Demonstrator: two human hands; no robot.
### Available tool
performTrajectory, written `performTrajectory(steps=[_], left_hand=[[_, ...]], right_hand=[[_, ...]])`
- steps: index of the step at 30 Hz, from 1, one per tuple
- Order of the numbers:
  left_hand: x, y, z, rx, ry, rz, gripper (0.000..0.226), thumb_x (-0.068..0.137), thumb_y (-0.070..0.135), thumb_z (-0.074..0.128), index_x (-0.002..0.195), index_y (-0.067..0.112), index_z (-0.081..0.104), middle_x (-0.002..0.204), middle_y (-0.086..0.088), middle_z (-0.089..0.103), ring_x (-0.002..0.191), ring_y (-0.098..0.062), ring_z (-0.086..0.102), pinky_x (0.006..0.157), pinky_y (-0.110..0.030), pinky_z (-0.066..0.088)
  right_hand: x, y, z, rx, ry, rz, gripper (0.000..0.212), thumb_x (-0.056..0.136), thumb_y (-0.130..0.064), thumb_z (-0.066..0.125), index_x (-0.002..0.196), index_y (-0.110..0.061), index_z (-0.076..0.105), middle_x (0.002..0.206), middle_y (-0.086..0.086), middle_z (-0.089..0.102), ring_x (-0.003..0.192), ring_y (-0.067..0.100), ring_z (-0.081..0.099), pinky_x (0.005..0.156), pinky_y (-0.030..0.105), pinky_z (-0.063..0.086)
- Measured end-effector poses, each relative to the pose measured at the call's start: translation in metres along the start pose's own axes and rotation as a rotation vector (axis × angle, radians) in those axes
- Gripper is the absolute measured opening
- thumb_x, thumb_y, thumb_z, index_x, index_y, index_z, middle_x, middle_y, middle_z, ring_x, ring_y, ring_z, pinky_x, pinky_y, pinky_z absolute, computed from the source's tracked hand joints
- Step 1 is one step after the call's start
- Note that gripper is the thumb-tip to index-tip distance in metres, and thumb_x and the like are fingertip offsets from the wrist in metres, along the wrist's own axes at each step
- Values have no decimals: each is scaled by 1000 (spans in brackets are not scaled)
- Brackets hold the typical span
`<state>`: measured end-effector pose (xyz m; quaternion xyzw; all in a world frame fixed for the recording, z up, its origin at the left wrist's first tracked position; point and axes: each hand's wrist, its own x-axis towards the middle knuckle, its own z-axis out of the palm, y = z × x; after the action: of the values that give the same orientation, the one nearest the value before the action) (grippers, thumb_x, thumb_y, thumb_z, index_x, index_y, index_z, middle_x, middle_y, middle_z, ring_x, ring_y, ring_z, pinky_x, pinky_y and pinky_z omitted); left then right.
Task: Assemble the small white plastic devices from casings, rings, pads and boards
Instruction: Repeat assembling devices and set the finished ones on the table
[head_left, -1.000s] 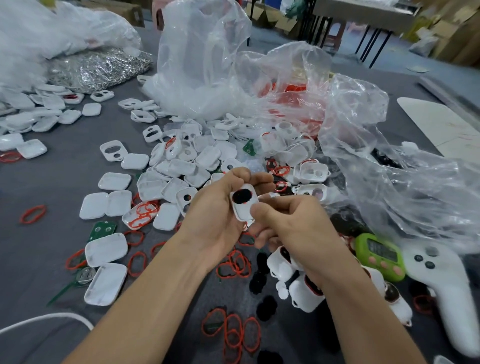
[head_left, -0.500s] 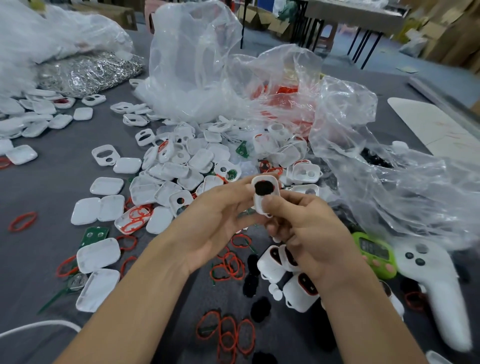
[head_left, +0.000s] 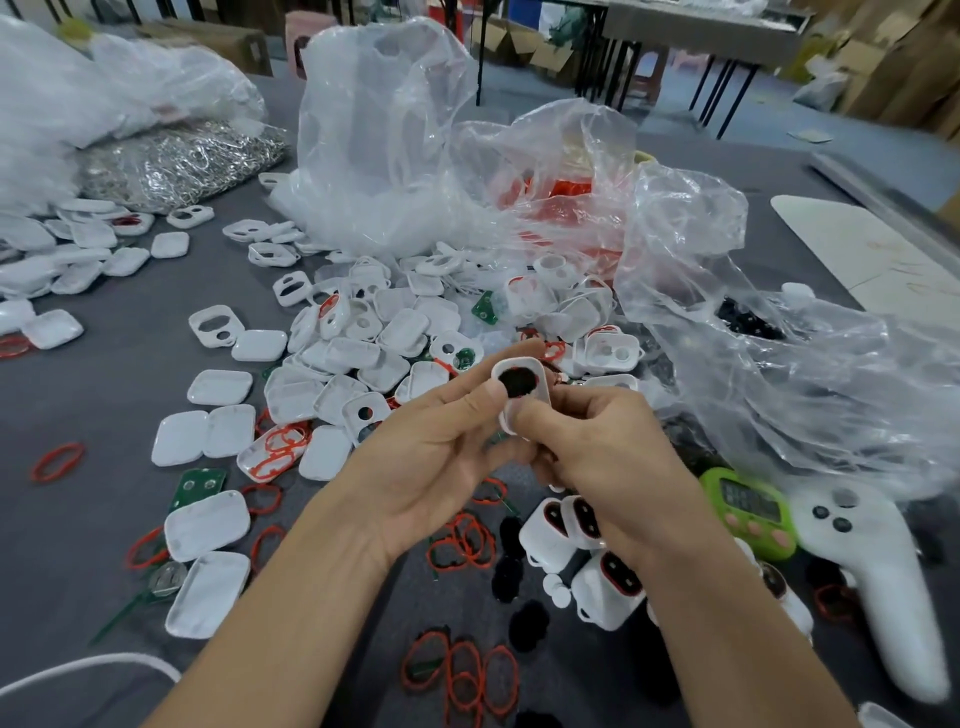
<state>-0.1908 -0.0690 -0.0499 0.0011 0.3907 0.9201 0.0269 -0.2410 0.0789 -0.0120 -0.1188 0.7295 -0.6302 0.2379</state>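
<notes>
Two hands: the left hand (head_left: 431, 457) and right hand (head_left: 608, 452) are raised together over the near middle of the grey table (head_left: 104, 395), and the fingers of both are curled round one white casing (head_left: 543, 387).
Held part: the white casing is kept roughly upright between the thumbs, open face toward the camera. A black pad (head_left: 517, 383) is seated in its upper half, touched at its left edge by the left thumb, while the lower rim is covered by the right thumb.
Behind the hands: a loose casing pile (head_left: 363, 353) is spread up to the clear plastic bags (head_left: 395, 156).
Under the hands: red rings (head_left: 462, 540), loose black pads (head_left: 506, 577) and assembled devices (head_left: 597, 577) are crowded close together.
Right edge: a green timer (head_left: 748, 506) is set just beside a white controller (head_left: 883, 582), and both are hemmed in by the crumpled right bag (head_left: 779, 374).
Left side: white lids (head_left: 205, 525) and a green board (head_left: 200, 486) are laid near the left forearm.
Open room: bare cloth is seen at the far left, and at the near left corner, crossed only by a white cable (head_left: 88, 670).
</notes>
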Motion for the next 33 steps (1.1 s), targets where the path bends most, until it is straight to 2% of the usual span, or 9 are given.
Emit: performTrajectory(steps=[4,7,10,14,20,23,27,30,33], left_hand=[[3,10,-12,-113,92,11,26,95,17,68,119,16,78,119,-5,74,109,-18,71,95,-39,59],[5,22,-25,-312,235,93,36,67,14,89,102,11,83,108,-10,78,97,-22,77,76,-41,64],[-3,32,-36,-333,174,133,28,93,17,68,119,14,78,123,-8,74,111,-21,72,92,-40,59],[-6,37,-40,-368,175,129,30,94,18,65,120,12,77,127,-10,72,116,-24,71,96,-41,58],[-3,34,-39,-360,187,101,30,98,17,60,122,9,75,124,-13,72,110,-25,73,87,-38,60],[-4,34,-38,-330,182,81,31,92,19,67,121,10,76,125,-11,72,112,-25,72,91,-37,59],[-3,32,-34,-268,194,68,28,93,16,66,117,12,78,120,-11,74,110,-22,72,91,-36,59],[0,26,-28,-169,200,41,36,82,15,75,118,17,78,129,-10,71,117,-22,70,94,-34,59],[1,21,-23,-106,168,18,40,77,14,77,116,20,79,130,-10,71,121,-25,68,93,-34,58]], right_hand=[[21,-7,-11,34,103,79,36,90,-36,77,67,-9,75,61,9,68,45,14,54,43,18,43],[59,-12,-10,-443,280,-73,23,91,-22,73,68,-23,79,61,-4,71,53,11,61,54,22,53],[101,-23,11,-870,214,-193,17,91,-17,68,93,-27,82,88,-9,77,69,2,61,67,11,45],[135,-18,27,-1085,144,-210,23,89,-9,68,107,-21,75,111,8,74,102,28,66,91,34,54],[136,-7,22,-1269,148,-264,5,94,-17,68,91,-22,67,107,4,61,94,27,59,75,35,45],[123,-11,10,-1056,272,-261,17,86,-21,77,74,-27,67,86,-5,69,82,20,63,71,28,43],[90,-35,-7,-344,392,-187,23,78,-15,87,64,-23,71,58,-12,68,53,5,59,58,26,50],[59,-49,-10,99,291,-111,20,82,-1,81,71,-12,70,55,0,63,41,8,46,42,18,39],[31,-51,-9,214,156,-38,16,85,1,76,74,-6,68,56,4,60,42,10,43,38,16,36]])
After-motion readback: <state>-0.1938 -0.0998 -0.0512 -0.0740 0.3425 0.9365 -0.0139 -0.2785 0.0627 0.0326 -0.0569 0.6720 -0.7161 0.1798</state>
